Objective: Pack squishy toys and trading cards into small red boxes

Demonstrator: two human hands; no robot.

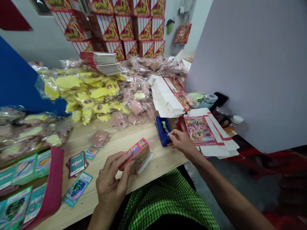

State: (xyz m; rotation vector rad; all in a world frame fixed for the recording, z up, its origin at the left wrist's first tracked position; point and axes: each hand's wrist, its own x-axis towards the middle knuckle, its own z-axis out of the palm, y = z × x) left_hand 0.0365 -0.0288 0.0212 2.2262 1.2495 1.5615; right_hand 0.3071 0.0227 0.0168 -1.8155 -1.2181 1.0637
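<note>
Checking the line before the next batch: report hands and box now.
Left hand gripping red box. Right hand at blue tool, contact unclear. Loose cards beside left hand.

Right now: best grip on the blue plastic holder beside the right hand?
Pinch the blue plastic holder across its narrow body, coming from above and the right, where the right hand already is. It lies on the wooden table with a pale insert showing on top, so its outer walls look the safest place for the fingers.

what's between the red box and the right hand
Bare wooden table lies between the red box and the right hand, as the head view shows.
</note>
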